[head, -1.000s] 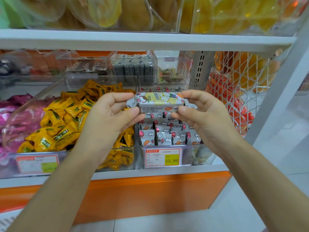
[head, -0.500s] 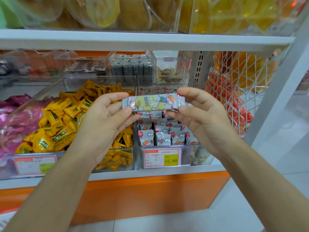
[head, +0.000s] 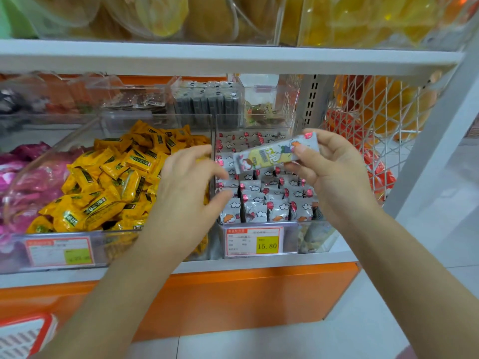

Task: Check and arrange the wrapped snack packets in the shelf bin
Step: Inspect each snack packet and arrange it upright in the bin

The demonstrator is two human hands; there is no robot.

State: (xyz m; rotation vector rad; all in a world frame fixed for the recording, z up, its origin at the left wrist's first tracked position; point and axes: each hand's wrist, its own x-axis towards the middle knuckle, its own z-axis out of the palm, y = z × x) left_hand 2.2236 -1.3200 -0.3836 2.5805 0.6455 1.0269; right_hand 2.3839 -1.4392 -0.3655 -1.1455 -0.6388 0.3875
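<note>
My right hand (head: 330, 174) pinches one end of a long wrapped snack packet (head: 269, 155), silver with a yellow panel and cartoon print, tilted up to the right above the clear shelf bin (head: 308, 239). Inside the bin stand several matching silver packets (head: 261, 203) in upright rows. My left hand (head: 186, 182) hovers just left of the held packet with fingers relaxed and slightly blurred, holding nothing, over the divider between the two bins.
A bin of yellow wrapped sweets (head: 108, 177) sits to the left, pink packets (head: 23, 177) further left. A price tag reading 15.80 (head: 255, 240) fronts the bin. A white shelf board (head: 233, 58) runs above, a wire basket (head: 375, 130) stands right, and a red-rimmed tray (head: 23, 335) lies lower left.
My left hand let go of the packet and dropped lower left. My right hand keeps the packet alone, shifted right and tilted.
</note>
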